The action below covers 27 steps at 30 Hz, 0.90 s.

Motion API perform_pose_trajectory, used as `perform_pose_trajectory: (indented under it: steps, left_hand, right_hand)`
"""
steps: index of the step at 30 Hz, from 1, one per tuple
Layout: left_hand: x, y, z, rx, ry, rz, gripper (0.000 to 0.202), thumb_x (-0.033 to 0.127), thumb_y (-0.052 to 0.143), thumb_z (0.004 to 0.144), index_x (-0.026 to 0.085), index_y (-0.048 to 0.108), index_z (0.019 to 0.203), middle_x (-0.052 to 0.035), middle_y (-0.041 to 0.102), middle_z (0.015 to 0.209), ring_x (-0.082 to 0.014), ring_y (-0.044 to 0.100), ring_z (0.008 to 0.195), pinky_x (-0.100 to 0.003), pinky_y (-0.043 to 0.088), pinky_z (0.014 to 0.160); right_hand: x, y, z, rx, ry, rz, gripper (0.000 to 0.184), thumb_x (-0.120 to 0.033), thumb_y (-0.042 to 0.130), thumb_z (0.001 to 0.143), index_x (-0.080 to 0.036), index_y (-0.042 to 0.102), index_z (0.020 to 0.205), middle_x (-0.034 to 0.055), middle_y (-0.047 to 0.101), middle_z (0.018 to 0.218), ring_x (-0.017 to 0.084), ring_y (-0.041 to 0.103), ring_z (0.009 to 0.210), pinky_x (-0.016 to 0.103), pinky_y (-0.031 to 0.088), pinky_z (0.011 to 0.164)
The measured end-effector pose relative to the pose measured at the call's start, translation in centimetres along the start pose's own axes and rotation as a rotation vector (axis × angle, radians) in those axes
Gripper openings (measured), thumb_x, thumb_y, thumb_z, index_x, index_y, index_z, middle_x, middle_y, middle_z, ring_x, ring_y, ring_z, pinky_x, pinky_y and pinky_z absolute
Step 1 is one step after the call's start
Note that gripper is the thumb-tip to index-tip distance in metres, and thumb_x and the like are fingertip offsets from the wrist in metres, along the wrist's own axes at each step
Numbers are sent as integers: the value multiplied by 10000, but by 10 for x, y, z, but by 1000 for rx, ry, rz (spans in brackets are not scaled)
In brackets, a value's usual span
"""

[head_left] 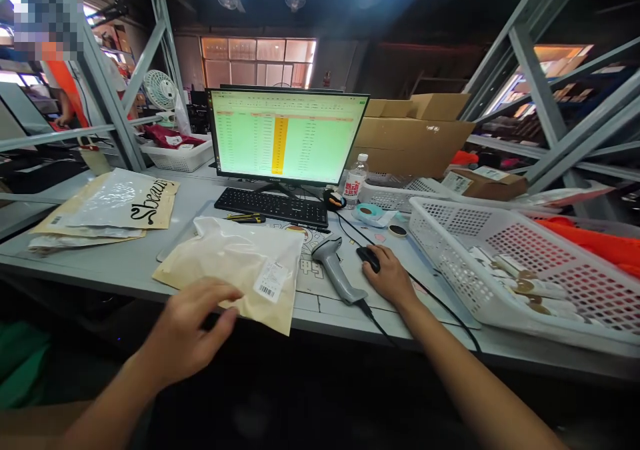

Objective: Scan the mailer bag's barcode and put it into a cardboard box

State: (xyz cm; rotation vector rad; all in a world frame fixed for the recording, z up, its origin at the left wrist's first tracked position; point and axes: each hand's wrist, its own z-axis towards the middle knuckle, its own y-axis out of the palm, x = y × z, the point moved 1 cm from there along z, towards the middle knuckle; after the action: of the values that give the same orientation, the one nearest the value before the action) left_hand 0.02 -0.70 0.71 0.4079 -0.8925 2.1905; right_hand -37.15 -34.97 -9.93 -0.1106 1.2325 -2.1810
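Pouch [235,263] overhangs table [125,263] edge, left hand [187,337] near

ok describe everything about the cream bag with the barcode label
The cream bag is a flat, glossy plastic pouch, wrinkled, lying askew on the desk partly over a printed mat. A white barcode label sits near its right corner, seemingly overhanging the desk edge. The left hand hovers at its near edge, fingers open; contact is unclear. The right hand rests on the mouse.
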Motion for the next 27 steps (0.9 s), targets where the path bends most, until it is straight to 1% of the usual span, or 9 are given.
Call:
perform_pose_trajectory:
  steps: [2, 4, 5, 7, 10, 14, 17, 22, 27]
  left_hand:
    - [-20, 24, 5, -138, 8, 207, 241, 258, 646, 976, 292, 717, 1203, -55, 742, 1208, -256, 697, 1137, -382, 588, 969]
    - [-45, 51, 6, -229, -9, 422, 343, 316, 626, 988, 272, 670, 1325, -81, 637, 1457, -337, 570, 1373, -520, 511, 1124]
    - [-57, 63, 4, -245, -22, 503, 407, 349, 630, 987, 264, 641, 1385, -85, 563, 1551, -372, 490, 1452, -584, 457, 1171]
    - [-77, 83, -2, -253, -51, 620, 511, 386, 622, 993, 260, 572, 1486, -78, 432, 1659, -396, 366, 1539, -641, 381, 1216]
    - [-92, 100, -13, -216, -62, 688, 556, 395, 560, 1022, 253, 500, 1556, -78, 356, 1697, -371, 305, 1577, -615, 349, 1242]
    - [-93, 105, -20, -157, -61, 681, 554, 420, 557, 1020, 244, 511, 1544, -83, 378, 1685, -351, 311, 1578, -589, 315, 1262]
    - [-91, 103, -20, -139, -73, 646, 541, 438, 584, 1011, 233, 544, 1510, -87, 407, 1671, -343, 319, 1576, -570, 296, 1273]
    - [-91, 100, -18, -172, -124, 611, 586, 468, 620, 989, 244, 528, 1522, -80, 386, 1683, -322, 291, 1590, -544, 251, 1298]
    - [-89, 98, -16, -183, -128, 619, 646, 536, 646, 962, 251, 515, 1527, -83, 390, 1681, -315, 286, 1593, -521, 223, 1311]
  right_hand:
    - [0, -1, 0, 4, 5, -3, 494, -413, 494, 937, -173, 627, 1348, 155, 590, 1398, 345, 629, 1185, 520, 571, 1004]
    - [0, -1, -1, 11, 9, -10, 493, -422, 492, 939, -178, 631, 1344, 151, 593, 1393, 343, 637, 1167, 514, 586, 974]
    - [1, -1, -1, 15, 11, -14, 493, -426, 493, 940, -182, 631, 1345, 148, 593, 1393, 342, 638, 1166, 512, 590, 965]
    - [3, -1, -1, 23, 14, -18, 495, -429, 500, 939, -190, 629, 1353, 143, 592, 1397, 343, 635, 1177, 508, 591, 967]
    - [6, 1, 0, 21, 18, -21, 499, -430, 516, 937, -201, 629, 1366, 145, 591, 1396, 348, 632, 1180, 516, 588, 978]
    - [6, 2, -1, 9, -3, -20, 510, -419, 523, 937, -191, 629, 1380, 164, 594, 1383, 356, 621, 1194, 546, 552, 1040]
    - [4, 2, -1, -8, -14, -38, 536, -448, 506, 958, -151, 625, 1389, 186, 591, 1391, 354, 587, 1259, 518, 504, 1107]
    - [-2, 1, 0, -26, 11, -69, 584, -503, 498, 972, -120, 629, 1392, 203, 597, 1392, 320, 560, 1306, 447, 464, 1137]
    - [-8, -2, -1, -44, 31, -79, 582, -485, 508, 983, -96, 627, 1399, 217, 604, 1381, 300, 544, 1324, 420, 449, 1134]
